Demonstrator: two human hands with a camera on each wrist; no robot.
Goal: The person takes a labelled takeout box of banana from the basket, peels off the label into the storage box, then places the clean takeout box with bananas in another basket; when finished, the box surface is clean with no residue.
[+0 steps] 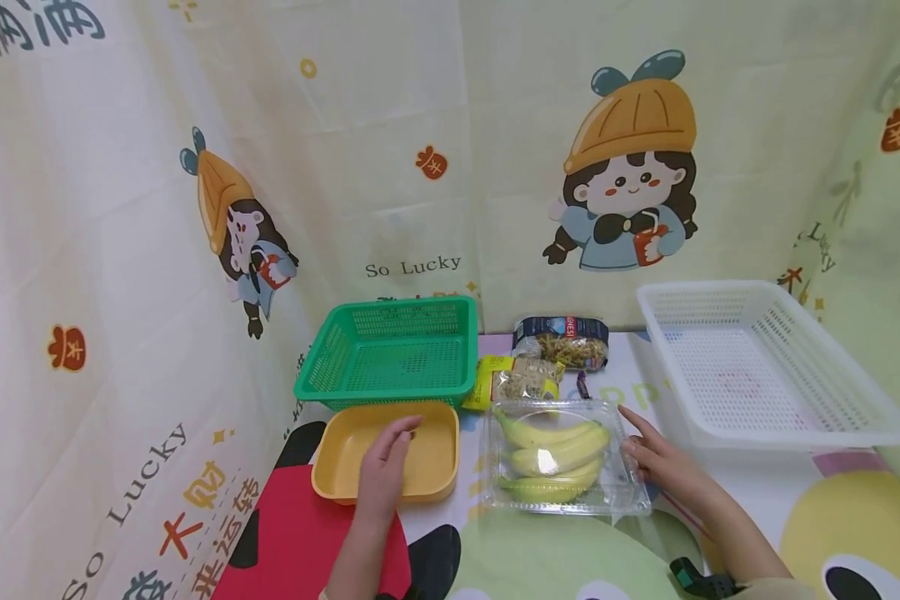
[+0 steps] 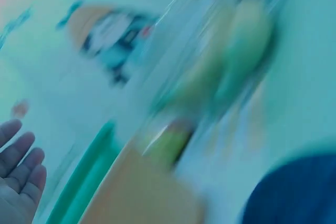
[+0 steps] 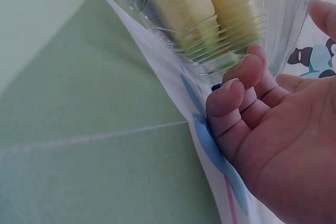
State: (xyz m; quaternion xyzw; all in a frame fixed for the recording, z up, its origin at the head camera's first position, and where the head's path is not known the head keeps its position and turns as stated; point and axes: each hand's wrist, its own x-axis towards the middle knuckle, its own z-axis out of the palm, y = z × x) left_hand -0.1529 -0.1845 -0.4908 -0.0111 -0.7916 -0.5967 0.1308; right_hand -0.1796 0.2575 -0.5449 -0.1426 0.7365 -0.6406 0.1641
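Clear plastic clamshell box (image 1: 564, 457) holding three bananas (image 1: 555, 454) is sitting on the counter (image 1: 727, 487), directly against the fingers of the right hand (image 1: 656, 458). That hand is lying at the box's right edge; the index finger is stretching forward along the side while the other fingers are curling against the wall. The right wrist view is confirming this: bent fingertips (image 3: 247, 72) are pressing on the ribbed transparent wall of the box (image 3: 231, 19), with the thumb held apart from it. Whether the grip is closing round the box cannot be told.

Left hand (image 1: 385, 473) is resting with relaxed, nearly straight fingers over the near rim of a yellow tray (image 1: 427, 458), which is lying just to the left of the banana box. In the left wrist view the fingers (image 2: 16, 171) are showing loose and straight; the rest of that view is blurred.

Beyond the left hand a green basket (image 1: 390, 350) is standing, touching the far edge of the yellow tray. Beyond the box, between the two hands, two snack packets (image 1: 540, 362) are lying. To the right of the right hand a white basket (image 1: 765, 367) is standing on the counter.
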